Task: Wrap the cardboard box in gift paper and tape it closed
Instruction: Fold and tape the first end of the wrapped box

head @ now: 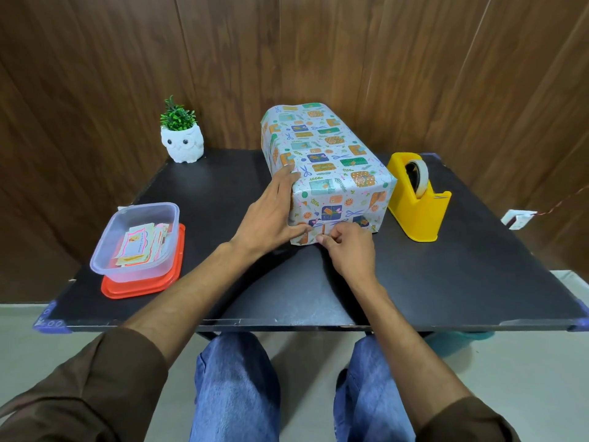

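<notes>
1. Head view: the box [328, 161] lies lengthwise mid-table [287, 298], fully covered in gift paper [338, 199]. No bare cardboard shows.
2. Your left hand [271, 215] lies flat with straight fingers against the box's left side, thumb on the near end face.
3. Your right hand [347, 250] has curled fingers at that face's lower edge. Whether it pinches paper or tape cannot be told.
4. Judged status: wrapping is nearly complete and the near end closure is in hand. The far end is hidden, so verify it.
5. The tape dispenser [417, 199] stands just beside the box, on its right.

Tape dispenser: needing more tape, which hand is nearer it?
Right. The right hand is left of the tape dispenser, at the wrapped box's near face; the left hand, farther left.
</notes>
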